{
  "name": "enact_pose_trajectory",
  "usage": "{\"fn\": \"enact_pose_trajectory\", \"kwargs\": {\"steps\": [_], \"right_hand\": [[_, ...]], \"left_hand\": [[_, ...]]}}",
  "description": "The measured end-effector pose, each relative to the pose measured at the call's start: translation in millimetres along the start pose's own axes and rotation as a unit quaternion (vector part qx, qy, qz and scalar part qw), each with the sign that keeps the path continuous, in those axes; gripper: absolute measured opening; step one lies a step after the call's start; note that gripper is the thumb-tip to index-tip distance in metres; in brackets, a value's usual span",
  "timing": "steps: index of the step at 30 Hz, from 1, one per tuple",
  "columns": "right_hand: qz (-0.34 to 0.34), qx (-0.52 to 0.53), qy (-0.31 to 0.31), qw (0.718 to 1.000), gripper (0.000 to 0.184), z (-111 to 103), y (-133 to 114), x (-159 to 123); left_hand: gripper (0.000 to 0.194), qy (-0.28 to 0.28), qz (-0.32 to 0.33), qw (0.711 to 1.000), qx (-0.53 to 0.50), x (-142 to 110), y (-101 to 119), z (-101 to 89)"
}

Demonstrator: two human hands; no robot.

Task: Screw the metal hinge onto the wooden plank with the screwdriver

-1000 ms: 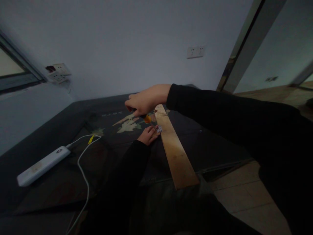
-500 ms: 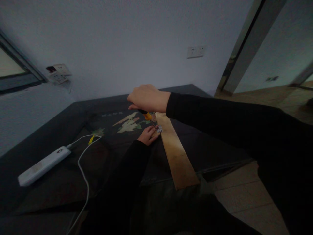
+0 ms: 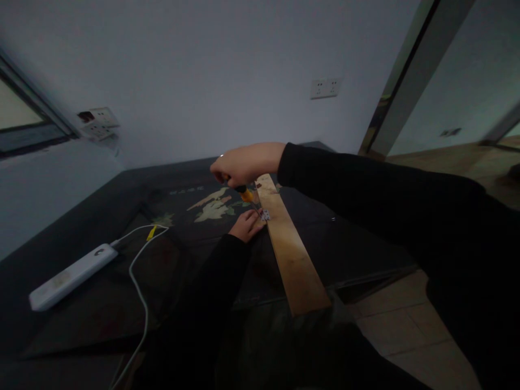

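My right hand (image 3: 241, 164) is closed round the black and yellow handle of a screwdriver (image 3: 246, 195). Its shaft slants down to a small metal hinge (image 3: 265, 215) on the left edge of a long wooden board (image 3: 298, 260). The exact spot where the tip meets the hinge is too small to make out. My left hand (image 3: 246, 226) lies low beside that edge, its fingertips pressed together at the hinge and holding it against the wood. A bit of pale wood shows under these fingers.
A dark table (image 3: 195, 260) with a painted bird and flowers carries the board, whose near end reaches past the front edge. On the left lies a white power strip (image 3: 73, 276) with a white cable (image 3: 140, 287). A wall socket (image 3: 325, 88) sits behind.
My right hand has turned about the screwdriver handle, its wrist rolling and its fingers curling further under. The left hand, the hinge and the board have stayed in place.
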State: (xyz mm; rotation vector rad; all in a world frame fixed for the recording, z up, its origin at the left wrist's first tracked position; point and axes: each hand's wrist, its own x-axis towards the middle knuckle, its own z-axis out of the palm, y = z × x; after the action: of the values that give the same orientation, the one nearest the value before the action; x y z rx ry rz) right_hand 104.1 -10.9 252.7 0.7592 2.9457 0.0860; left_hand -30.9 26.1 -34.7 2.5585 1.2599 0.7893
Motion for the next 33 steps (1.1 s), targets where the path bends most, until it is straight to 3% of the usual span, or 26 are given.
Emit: {"fn": "enact_pose_trajectory", "kwargs": {"steps": [5,9,14,23,25,29,31,33], "right_hand": [[0.059,-0.091,0.118,0.987,0.035,14.3,-0.3,2.4],[0.071,-0.093,0.151,0.982,0.036,20.3,1.1,2.6],[0.058,-0.021,0.123,0.99,0.033,18.4,2.0,3.8],[0.018,0.027,-0.033,0.999,0.032,2.1,3.1,6.3],[0.012,-0.005,-0.012,1.0,0.031,4.8,1.3,5.9],[0.053,-0.093,0.111,0.988,0.035,18.6,-5.5,6.4],[0.067,-0.109,0.12,0.984,0.042,22.1,-8.3,6.7],[0.058,-0.102,0.087,0.989,0.046,19.9,-10.1,6.2]], "left_hand": [[0.057,0.003,0.005,1.0,-0.002,1.1,0.0,0.8],[0.055,0.011,0.009,1.0,-0.008,0.7,-0.4,2.7],[0.055,0.005,0.015,1.0,-0.001,0.8,-3.5,2.9],[0.056,0.004,0.011,1.0,0.008,0.4,-2.4,2.9],[0.056,0.005,0.013,1.0,0.008,0.5,-2.5,3.8],[0.057,0.019,0.021,1.0,0.006,1.6,-3.0,5.6],[0.056,0.026,0.025,0.999,0.001,2.3,-3.2,6.2],[0.055,0.028,0.033,0.999,-0.005,2.9,-3.5,6.7]]}}
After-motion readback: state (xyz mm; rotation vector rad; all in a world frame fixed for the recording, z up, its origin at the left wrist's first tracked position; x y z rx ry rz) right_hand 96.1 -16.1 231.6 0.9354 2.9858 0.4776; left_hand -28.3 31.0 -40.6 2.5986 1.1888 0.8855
